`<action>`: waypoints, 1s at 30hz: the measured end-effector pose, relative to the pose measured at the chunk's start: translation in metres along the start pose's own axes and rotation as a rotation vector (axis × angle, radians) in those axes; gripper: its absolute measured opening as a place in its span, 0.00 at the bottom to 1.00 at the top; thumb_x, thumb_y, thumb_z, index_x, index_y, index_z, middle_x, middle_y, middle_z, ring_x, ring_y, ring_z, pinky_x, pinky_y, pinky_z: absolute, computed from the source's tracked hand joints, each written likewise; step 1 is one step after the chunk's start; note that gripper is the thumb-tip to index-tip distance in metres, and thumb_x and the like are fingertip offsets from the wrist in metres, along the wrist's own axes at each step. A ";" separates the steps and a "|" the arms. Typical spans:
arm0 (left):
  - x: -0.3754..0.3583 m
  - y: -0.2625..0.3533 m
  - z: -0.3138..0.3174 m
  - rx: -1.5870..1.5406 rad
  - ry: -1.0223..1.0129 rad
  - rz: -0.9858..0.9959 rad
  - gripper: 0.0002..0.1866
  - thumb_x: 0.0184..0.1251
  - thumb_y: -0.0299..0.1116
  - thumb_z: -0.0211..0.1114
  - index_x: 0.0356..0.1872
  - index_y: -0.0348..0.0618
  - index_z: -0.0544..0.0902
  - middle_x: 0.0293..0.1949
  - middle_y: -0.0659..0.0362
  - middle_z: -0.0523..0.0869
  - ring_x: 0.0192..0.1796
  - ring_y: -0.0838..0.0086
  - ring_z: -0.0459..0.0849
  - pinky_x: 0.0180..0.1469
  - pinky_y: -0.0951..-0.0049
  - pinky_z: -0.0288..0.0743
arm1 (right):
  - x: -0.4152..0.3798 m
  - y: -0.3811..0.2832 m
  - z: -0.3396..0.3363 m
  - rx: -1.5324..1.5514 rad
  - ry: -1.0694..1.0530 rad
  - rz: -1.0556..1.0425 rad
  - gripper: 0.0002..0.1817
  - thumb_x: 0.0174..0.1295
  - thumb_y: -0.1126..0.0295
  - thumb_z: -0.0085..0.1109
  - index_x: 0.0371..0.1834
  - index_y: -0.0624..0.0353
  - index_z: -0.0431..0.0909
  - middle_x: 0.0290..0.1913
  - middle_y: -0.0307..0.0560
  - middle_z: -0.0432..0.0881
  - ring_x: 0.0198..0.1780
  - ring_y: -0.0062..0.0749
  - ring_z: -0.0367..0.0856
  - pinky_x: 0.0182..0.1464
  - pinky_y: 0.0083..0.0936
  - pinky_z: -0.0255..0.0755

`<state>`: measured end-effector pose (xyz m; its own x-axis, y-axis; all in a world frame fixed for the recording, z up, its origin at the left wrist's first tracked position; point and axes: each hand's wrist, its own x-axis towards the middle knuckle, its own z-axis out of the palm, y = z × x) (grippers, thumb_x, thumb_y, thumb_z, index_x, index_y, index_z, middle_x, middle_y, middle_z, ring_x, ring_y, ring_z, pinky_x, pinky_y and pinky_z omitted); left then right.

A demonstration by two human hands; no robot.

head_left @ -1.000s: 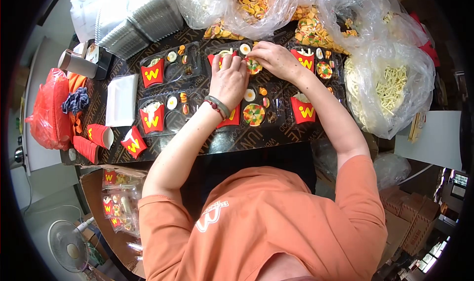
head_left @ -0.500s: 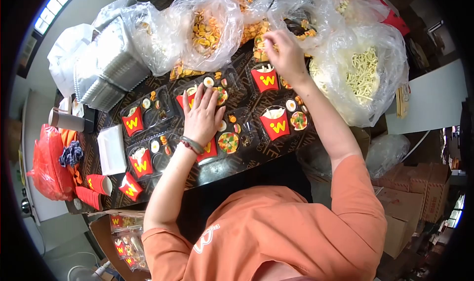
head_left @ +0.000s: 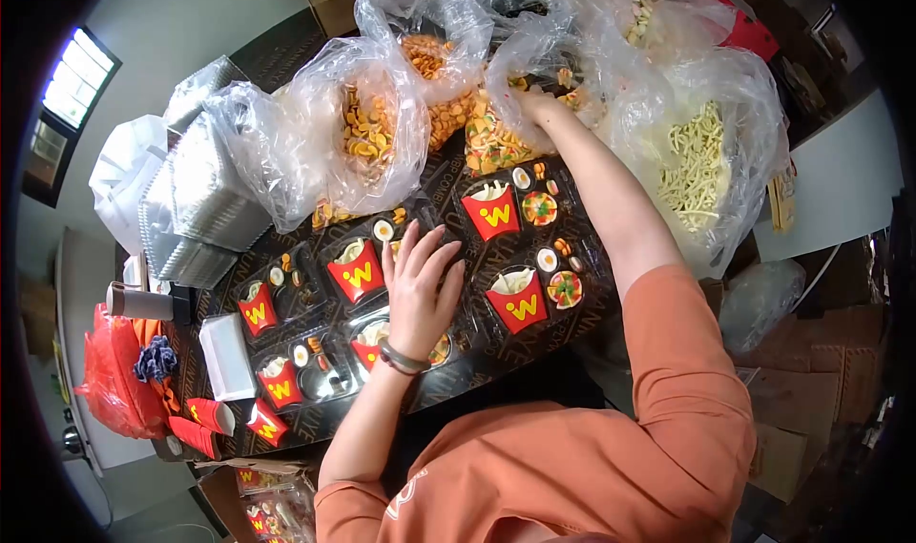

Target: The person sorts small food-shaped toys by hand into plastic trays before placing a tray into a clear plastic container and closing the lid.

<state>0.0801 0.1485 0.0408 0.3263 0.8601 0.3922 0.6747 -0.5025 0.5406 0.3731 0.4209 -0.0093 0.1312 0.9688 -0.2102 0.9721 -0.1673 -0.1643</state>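
The left hand (head_left: 420,290) lies flat, palm down, fingers spread and grasping nothing, across two clear trays (head_left: 396,295) in the middle of the table (head_left: 448,376); a band (head_left: 403,360) circles its wrist at 6 o'clock. Under the fingertips, at 11 o'clock of the hand, stands a red fry box (head_left: 356,278) marked with a yellow W, and just past it at 12 o'clock a fried-egg candy (head_left: 384,230); at 7 o'clock of the hand another red box (head_left: 367,350) shows partly under the wrist.

The right hand (head_left: 536,104) reaches to 1 o'clock of the left one, into the mouth of a plastic bag (head_left: 520,71) of mixed candy (head_left: 491,142); its fingers are buried in the plastic, so I cannot tell whether they are clenched or loose. At 6 o'clock of this hand sits a tray with a fry box (head_left: 491,214), an egg candy (head_left: 522,177) and a pizza candy (head_left: 539,208); below that, a second box (head_left: 518,302) with its own pizza piece (head_left: 565,289).

At 3 o'clock of the right hand a large bag holds pale fry-shaped candy (head_left: 701,156); at 9 o'clock two bags hold orange candy (head_left: 367,133). Farther out, at 9 o'clock of the left hand, two more trays carry boxes (head_left: 258,309); a white slab (head_left: 227,355) lies beside them; empty boxes (head_left: 212,414) lie at 8 o'clock; a stack of clear lids (head_left: 205,195) stands at 10 o'clock; a red bag (head_left: 119,390) hangs at the table's far edge.
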 end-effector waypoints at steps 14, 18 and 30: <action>0.151 0.062 0.075 -2.028 -0.363 -0.614 0.20 0.77 0.38 0.53 0.63 0.40 0.68 0.58 0.48 0.79 0.62 0.60 0.77 0.66 0.62 0.69 | -0.001 0.045 -0.040 0.709 0.363 -0.251 0.23 0.50 0.58 0.70 0.47 0.60 0.82 0.42 0.53 0.86 0.44 0.40 0.84 0.48 0.32 0.76; 0.204 0.076 0.110 -2.183 -0.126 -0.786 0.23 0.76 0.42 0.52 0.65 0.41 0.63 0.67 0.44 0.66 0.69 0.49 0.64 0.71 0.52 0.60 | -0.006 0.062 -0.085 1.044 0.225 -0.266 0.16 0.54 0.64 0.70 0.41 0.62 0.81 0.37 0.43 0.85 0.37 0.26 0.82 0.41 0.24 0.76; 0.266 0.065 0.162 -2.435 0.041 -0.848 0.25 0.74 0.55 0.38 0.56 0.51 0.74 0.56 0.55 0.77 0.59 0.61 0.76 0.62 0.47 0.67 | -0.086 0.032 -0.153 0.461 -0.306 -0.647 0.18 0.55 0.70 0.64 0.50 0.59 0.77 0.41 0.41 0.83 0.44 0.23 0.80 0.46 0.25 0.77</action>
<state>0.3176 0.3587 0.0596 0.4974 0.8402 -0.2162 -0.8623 0.5061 -0.0168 0.4229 0.3607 0.1509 -0.5456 0.8185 -0.1800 0.6526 0.2801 -0.7041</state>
